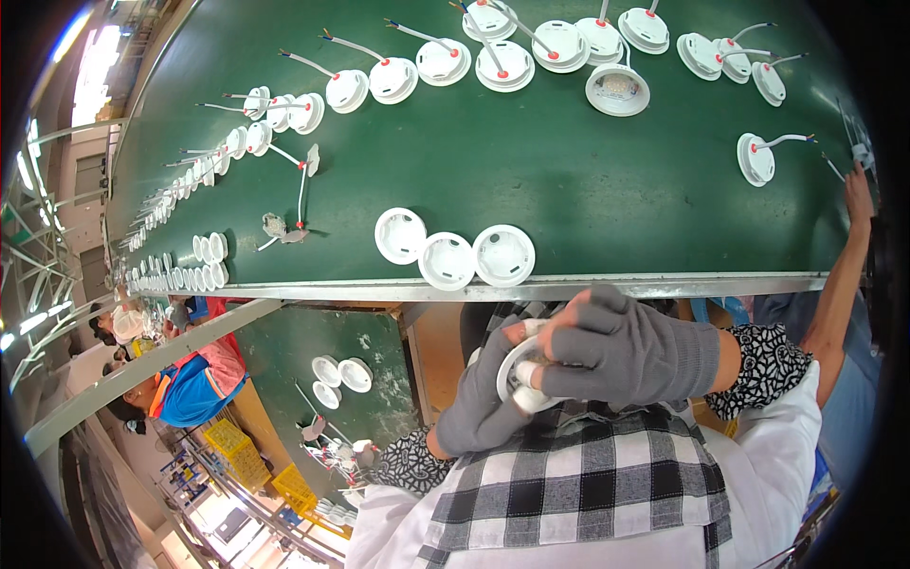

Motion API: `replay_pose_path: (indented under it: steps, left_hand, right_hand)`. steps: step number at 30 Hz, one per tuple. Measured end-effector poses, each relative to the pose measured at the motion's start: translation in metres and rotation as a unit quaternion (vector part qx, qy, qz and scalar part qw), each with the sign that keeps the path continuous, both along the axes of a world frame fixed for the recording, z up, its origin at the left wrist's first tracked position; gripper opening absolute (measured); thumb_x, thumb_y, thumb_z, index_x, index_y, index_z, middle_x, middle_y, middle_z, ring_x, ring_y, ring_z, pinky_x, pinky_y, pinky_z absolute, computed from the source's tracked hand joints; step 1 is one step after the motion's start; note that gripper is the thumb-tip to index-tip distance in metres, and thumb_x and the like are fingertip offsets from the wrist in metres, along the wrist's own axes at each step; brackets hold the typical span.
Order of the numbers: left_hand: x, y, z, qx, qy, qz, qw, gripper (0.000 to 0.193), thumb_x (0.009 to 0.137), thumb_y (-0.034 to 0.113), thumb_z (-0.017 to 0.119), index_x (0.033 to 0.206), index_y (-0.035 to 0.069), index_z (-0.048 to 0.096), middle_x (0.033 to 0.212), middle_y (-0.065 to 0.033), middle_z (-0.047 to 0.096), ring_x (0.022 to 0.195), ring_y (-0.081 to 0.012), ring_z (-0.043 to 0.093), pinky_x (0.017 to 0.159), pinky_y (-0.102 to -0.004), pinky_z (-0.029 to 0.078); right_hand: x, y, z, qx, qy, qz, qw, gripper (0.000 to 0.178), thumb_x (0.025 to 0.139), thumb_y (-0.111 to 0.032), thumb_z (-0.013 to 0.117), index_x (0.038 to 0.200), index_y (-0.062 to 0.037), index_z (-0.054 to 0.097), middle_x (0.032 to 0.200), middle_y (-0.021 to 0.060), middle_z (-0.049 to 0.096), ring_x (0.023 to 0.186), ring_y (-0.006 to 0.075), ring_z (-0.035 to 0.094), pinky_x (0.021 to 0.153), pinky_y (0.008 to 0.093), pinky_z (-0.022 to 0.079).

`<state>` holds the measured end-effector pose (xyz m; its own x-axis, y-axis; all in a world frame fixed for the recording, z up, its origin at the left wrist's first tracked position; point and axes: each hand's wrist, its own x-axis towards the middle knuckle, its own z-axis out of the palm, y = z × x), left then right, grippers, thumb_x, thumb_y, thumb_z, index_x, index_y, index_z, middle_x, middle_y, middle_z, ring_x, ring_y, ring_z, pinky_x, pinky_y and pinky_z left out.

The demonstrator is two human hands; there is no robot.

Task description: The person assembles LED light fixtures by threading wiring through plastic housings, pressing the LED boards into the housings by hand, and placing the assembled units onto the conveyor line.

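Observation:
Close to my body, below the belt's near edge, both hands in grey gloves with bare or white-wrapped fingertips hold a round white lamp housing. My left hand closes around its left and lower side. My right hand lies over it from the right, its thumb and fingers at the rim and opening. My fingers hide most of the inside. Just beyond the hands, three open white housings stand together at the green belt's near edge. Farther left on the belt lies a cable with small parts.
White round lamps with cables line the belt's far side and curve away left. A metal rail edges the belt. At left, a side table holds housings and wired parts. Another person's arm reaches in at right; coworkers sit far left.

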<state>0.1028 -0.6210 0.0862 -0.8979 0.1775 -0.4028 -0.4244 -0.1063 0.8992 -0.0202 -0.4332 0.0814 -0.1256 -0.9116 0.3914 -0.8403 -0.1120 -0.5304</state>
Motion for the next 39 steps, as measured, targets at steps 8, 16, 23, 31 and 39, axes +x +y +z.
replay_pose_path:
  steps: [8,16,23,31,39]
  left_hand:
    - [-0.006,0.005,0.007,-0.074,0.048,0.086,0.992,0.027,0.092,0.005,0.05,0.118,-0.002,0.053,0.106,-0.0084,0.058,0.095,-0.0131,0.059,0.083,-0.0262,0.047]
    - [-0.007,0.0,-0.013,-0.049,-0.06,0.135,0.988,0.037,0.092,0.012,0.054,0.126,-0.001,0.047,0.114,-0.0085,0.058,0.101,-0.0135,0.057,0.086,-0.0269,0.047]
    - [-0.006,-0.008,-0.02,-0.169,0.044,-0.096,0.98,0.094,0.062,0.032,0.09,0.131,0.003,0.034,0.12,-0.0098,0.052,0.11,-0.0188,0.054,0.096,-0.0344,0.044]
    - [-0.017,-0.024,-0.017,-0.161,0.09,-0.118,0.976,0.094,0.061,0.032,0.09,0.132,0.003,0.037,0.12,-0.0104,0.057,0.11,-0.02,0.059,0.094,-0.0325,0.047]
    - [-0.004,-0.003,-0.03,-0.193,0.11,0.057,0.973,0.093,0.058,0.033,0.092,0.125,0.001,0.036,0.112,-0.0123,0.058,0.101,-0.0198,0.062,0.087,-0.032,0.052]
  right_hand:
    - [0.012,-0.004,-0.015,0.051,-0.173,-0.172,0.968,0.064,0.07,-0.037,0.076,0.12,-0.008,0.049,0.096,0.0067,0.049,0.088,0.025,0.053,0.081,0.0398,0.042]
    - [0.032,-0.016,-0.023,0.182,-0.621,-0.168,0.744,0.041,0.091,-0.033,0.058,0.118,-0.0019,0.053,0.086,0.0153,0.064,0.079,0.0216,0.065,0.073,0.0358,0.05]
    - [0.037,-0.018,-0.036,0.175,-0.618,-0.16,0.75,0.042,0.089,-0.028,0.064,0.125,-0.0081,0.058,0.112,0.0089,0.066,0.096,0.0144,0.065,0.086,0.0296,0.05]
    - [0.022,-0.026,-0.02,0.11,-0.589,-0.173,0.782,0.037,0.083,-0.023,0.063,0.113,-0.0025,0.063,0.103,0.0122,0.067,0.094,0.0201,0.065,0.085,0.0328,0.05]
    - [0.032,-0.029,-0.015,0.083,-0.619,-0.217,0.75,0.044,0.085,-0.023,0.061,0.125,-0.0066,0.057,0.11,0.0151,0.064,0.102,0.0228,0.063,0.091,0.0349,0.047]
